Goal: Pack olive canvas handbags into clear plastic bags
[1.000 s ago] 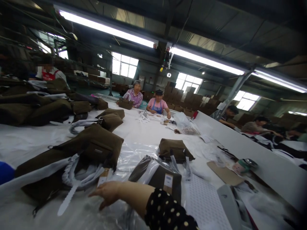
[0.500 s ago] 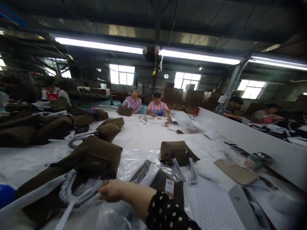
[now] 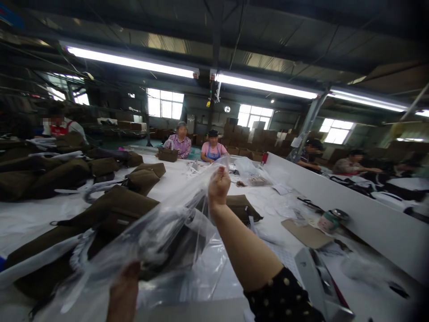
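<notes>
A large, clear, crinkled plastic bag (image 3: 197, 268) stretches between the person's two hands above the white tabletop (image 3: 179, 176). A dark, soft-looking item (image 3: 177, 252) shows through its film; whether it lies fully within cannot be told. The right hand (image 3: 219, 185) has its fingers closed, pinching the bag's upper far edge. The left hand (image 3: 123, 286), blurred, is at the bag's near left part; whether its fingers grip the film or only press on it, I cannot tell.

To handle this well, I would keep the right pinch close to the edge, spread the film evenly and avoid sharp tugs, as such thin plastic likely creases and may tear. Both hands should pull gently apart so that the dark item settles flat.

Left of the plastic bag, partly under its film, is a big olive-brown fabric bag (image 3: 117, 212) with a white-wrapped handle (image 3: 80, 248), which might snag the loose plastic. Further left lies a heap of olive-brown fabric bags (image 3: 50, 176). Just beyond the plastic bag on its right, a smaller olive-brown fabric bag (image 3: 241, 208) crowds the right wrist. Well right of the plastic bag, a grey boxy device (image 3: 315, 277) sits near the forearm and could catch the elbow.
</notes>
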A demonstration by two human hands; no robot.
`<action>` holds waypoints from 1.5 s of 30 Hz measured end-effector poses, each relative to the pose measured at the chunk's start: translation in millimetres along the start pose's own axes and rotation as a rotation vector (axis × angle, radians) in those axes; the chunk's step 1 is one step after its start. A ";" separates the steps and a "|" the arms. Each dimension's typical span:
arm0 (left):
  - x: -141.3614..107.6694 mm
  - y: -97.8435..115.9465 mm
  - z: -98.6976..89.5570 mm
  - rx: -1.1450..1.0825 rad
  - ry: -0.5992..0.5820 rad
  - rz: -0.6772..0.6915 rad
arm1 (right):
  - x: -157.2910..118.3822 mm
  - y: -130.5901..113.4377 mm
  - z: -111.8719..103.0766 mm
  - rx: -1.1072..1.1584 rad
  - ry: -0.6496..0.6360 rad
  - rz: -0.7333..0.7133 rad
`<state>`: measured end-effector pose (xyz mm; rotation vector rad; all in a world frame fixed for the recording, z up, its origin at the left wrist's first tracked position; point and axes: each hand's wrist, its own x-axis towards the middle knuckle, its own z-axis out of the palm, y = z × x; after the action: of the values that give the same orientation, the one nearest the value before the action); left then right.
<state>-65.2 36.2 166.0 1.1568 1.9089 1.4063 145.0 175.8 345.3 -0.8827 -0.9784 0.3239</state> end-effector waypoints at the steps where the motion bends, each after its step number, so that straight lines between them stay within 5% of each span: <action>1: 15.7 17.6 -9.6 -0.008 0.036 0.040 | 5.7 1.5 -16.1 0.069 0.010 0.033; 4: 58.9 70.6 -26.1 -0.055 0.081 0.281 | 13.1 17.9 -72.1 0.240 0.024 0.154; 6: 80.7 98.4 -20.2 -0.072 0.084 0.373 | 8.1 34.6 -109.7 0.262 0.034 0.231; 11: 100.5 111.8 21.8 0.073 -0.180 0.416 | -24.0 68.2 -165.3 0.190 0.029 0.405; 18: 100.5 64.4 32.7 0.133 -0.186 0.212 | -32.3 63.8 -169.3 0.274 -0.188 0.499; 23: 100.7 31.9 14.4 0.029 -0.405 -0.085 | -27.6 55.3 -176.6 0.373 -0.221 0.607; 26: 91.5 24.0 5.0 -0.032 -0.283 -0.107 | -30.0 53.1 -174.5 0.390 -0.269 0.643; 28: 86.0 27.2 3.2 -0.075 -0.167 -0.105 | -27.6 51.9 -168.6 0.388 -0.272 0.664; 30: 83.4 36.4 2.5 -0.122 -0.174 -0.125 | -19.5 49.5 -163.5 0.383 -0.235 0.674; 37: 82.7 67.6 -5.1 -0.188 -0.599 -0.123 | 0.9 40.0 -193.7 0.372 -0.012 0.749; 41: 93.4 70.2 11.1 -0.316 -0.531 -0.005 | -3.6 57.9 -206.9 0.397 -0.031 0.829; 45: 125.9 98.8 32.8 -0.463 -0.423 0.074 | 22.9 67.5 -180.2 0.385 -0.063 0.786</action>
<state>-70.8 170.8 258.4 1.1812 1.1843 1.4051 315.8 141.5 260.2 -0.8704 -0.5552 1.1727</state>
